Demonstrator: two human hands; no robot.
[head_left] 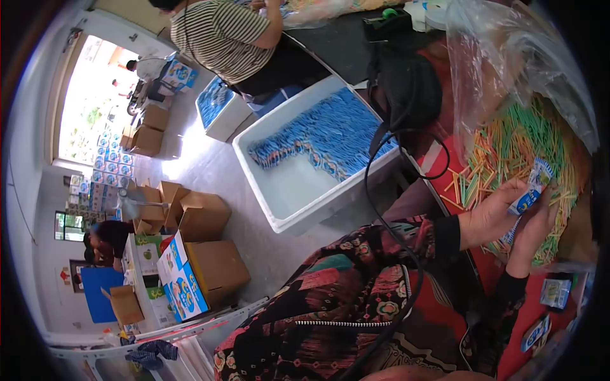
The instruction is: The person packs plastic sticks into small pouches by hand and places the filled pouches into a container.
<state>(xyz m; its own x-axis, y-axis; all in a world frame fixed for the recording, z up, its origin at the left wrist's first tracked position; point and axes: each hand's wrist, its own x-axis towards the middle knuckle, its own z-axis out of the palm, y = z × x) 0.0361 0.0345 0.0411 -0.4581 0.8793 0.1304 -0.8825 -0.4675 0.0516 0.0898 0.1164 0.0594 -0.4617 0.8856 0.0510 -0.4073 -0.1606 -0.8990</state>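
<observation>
My left hand [494, 214] is closed on a small blue and white wrapper packet [528, 195] with a crimped end. Beside it, my right hand [535, 236] is curled against the same packet, its fingers partly hidden. Another blue and white crimped edge [510, 232] shows between the hands; I cannot tell whether it belongs to the same packet. Under and around both hands lies a loose pile of thin green, orange and yellow sticks [521, 136] on a red table surface [445, 166].
Clear plastic sheeting [492, 57] covers the far part of the pile. A white tub [279, 223] holds many blue packets. A black bag [413, 86] and a dark cable [367, 184] lie close by. A person in a striped shirt [222, 35] stands beyond. Cardboard boxes [219, 273] stand left.
</observation>
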